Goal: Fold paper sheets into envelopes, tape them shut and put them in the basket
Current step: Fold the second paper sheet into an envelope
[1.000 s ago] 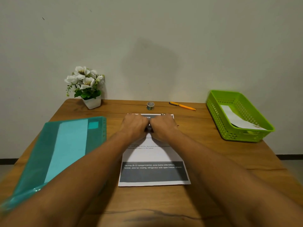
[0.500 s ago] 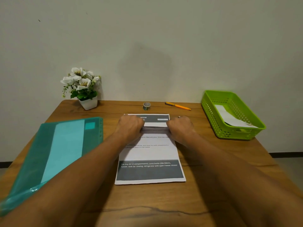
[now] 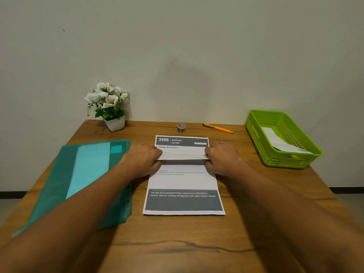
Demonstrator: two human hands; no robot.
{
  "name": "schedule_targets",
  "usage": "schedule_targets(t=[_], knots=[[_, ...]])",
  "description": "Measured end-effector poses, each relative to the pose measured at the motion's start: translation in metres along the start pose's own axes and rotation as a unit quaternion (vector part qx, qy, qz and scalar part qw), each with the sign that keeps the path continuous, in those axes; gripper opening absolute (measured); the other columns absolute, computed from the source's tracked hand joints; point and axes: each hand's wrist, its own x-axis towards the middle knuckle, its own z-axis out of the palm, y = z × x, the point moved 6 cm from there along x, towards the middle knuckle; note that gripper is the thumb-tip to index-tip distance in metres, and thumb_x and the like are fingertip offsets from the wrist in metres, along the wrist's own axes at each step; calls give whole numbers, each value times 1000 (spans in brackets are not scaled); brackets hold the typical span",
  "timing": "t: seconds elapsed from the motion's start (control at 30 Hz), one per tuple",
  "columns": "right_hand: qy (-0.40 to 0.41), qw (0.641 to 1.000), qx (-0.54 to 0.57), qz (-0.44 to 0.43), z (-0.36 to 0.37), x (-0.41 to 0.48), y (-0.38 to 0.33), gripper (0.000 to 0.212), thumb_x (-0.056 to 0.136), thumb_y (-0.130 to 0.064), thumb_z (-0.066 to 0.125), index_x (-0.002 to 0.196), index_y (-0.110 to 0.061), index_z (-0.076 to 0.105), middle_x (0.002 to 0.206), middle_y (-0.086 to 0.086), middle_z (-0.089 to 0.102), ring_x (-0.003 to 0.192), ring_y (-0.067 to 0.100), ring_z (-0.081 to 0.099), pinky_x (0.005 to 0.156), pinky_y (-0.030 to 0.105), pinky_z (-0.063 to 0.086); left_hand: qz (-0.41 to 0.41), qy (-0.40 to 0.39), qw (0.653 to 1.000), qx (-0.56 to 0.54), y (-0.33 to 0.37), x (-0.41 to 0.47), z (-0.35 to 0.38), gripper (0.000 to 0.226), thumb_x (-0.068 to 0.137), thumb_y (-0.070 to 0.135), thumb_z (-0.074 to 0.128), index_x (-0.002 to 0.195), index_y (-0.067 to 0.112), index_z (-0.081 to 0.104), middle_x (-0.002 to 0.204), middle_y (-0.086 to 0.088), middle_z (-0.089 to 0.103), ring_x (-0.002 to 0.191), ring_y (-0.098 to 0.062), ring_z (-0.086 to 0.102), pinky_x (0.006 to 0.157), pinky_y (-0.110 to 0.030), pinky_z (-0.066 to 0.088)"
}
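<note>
A printed paper sheet (image 3: 183, 180) lies flat in the middle of the wooden table (image 3: 177, 243). A narrow folded strip of paper (image 3: 184, 155) crosses its upper part. My left hand (image 3: 140, 161) pinches the strip's left end and my right hand (image 3: 223, 159) pinches its right end. A small roll of tape (image 3: 181, 127) stands behind the sheet near the wall. The green basket (image 3: 256, 131) sits at the table's right edge with a white folded envelope (image 3: 279, 141) inside.
A teal plastic folder (image 3: 78, 180) with paper in it lies on the left, partly under my left forearm. A white pot of artificial flowers (image 3: 110, 107) stands at the back left. An orange pen (image 3: 218, 128) lies at the back, right of the tape.
My hands have slid apart from the middle of the fold out to its left and right ends. The folded strip between them is uncovered.
</note>
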Motion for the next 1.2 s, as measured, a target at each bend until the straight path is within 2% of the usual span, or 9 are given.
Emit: schedule_targets(t=[0.13, 0.23, 0.33, 0.47, 0.6, 0.73, 0.87, 1.03, 1.2], knots=[[-28, 999, 39, 2, 6, -9, 1, 69, 90, -81, 35, 105, -20, 63, 93, 2, 61, 80, 20, 50, 71, 36, 41, -22, -20, 999, -20, 5, -5, 3, 88, 88, 85, 6, 120, 26, 63, 108, 3, 68, 93, -14, 59, 78, -35, 50], [-42, 996, 74, 23, 6, -14, 0, 82, 86, -91, 23, 103, -22, 63, 96, 3, 59, 86, 20, 50, 81, 41, 42, -38, -5, 999, -38, 8, -5, 0, 85, 91, 79, -1, 111, 27, 64, 105, 3, 67, 92, -13, 58, 82, -38, 52], [-64, 991, 118, 28, 4, -11, -7, 78, 92, -84, 24, 113, -21, 65, 112, 5, 63, 107, 25, 58, 96, 46, 44, -54, -22, 998, -10, 12, -1, 3, 66, 97, 72, 17, 116, 27, 61, 110, 0, 64, 98, -17, 57, 87, -43, 52], [-84, 981, 170, 36, -2, -3, -20, 76, 97, -79, 26, 126, -22, 67, 135, 7, 63, 124, 27, 55, 108, 52, 38, -68, -48, 996, 36, 17, 5, 8, 64, 96, 73, 30, 130, 25, 57, 122, -5, 61, 110, -24, 57, 90, -45, 49], [-105, 984, 145, 19, -3, 3, -35, 57, 98, -60, 51, 137, -20, 58, 140, 9, 56, 131, 30, 51, 111, 49, 37, -77, -55, 995, 36, 21, 8, 10, 66, 96, 72, 32, 134, 24, 56, 130, -7, 57, 118, -26, 54, 96, -47, 46], [-110, 981, 162, 15, -7, 10, -46, 54, 96, -46, 59, 143, -22, 53, 143, 8, 53, 131, 30, 51, 109, 48, 41, -49, -51, 997, -34, 29, 13, 9, 64, 96, 68, 41, 139, 22, 53, 140, -4, 52, 125, -23, 49, 103, -46, 44], [-128, 975, 180, 23, -7, 17, -43, 63, 92, -48, 66, 148, -24, 50, 146, 6, 50, 134, 31, 48, 108, 47, 43, -73, -101, 985, -118, 26, 22, 8, 75, 88, 71, 58, 147, 26, 48, 147, -2, 47, 130, -23, 44, 103, -44, 47], [-141, 972, 187, 20, -4, 26, -36, 70, 87, -54, 72, 148, -27, 49, 149, 4, 48, 136, 28, 46, 107, 45, 45, -90, -166, 971, -145, 20, 38, 9, 82, 80, 68, 72, 148, 32, 44, 153, -1, 41, 137, -25, 39, 107, -49, 45], [-149, 971, 189, 15, -2, 36, -31, 77, 83, -56, 78, 149, -29, 48, 149, 2, 49, 136, 26, 47, 105, 44, 46, -87, -206, 963, -154, 16, 52, 15, 80, 73, 70, 77, 139, 36, 47, 141, 2, 51, 125, -22, 43, 98, -43, 49]])
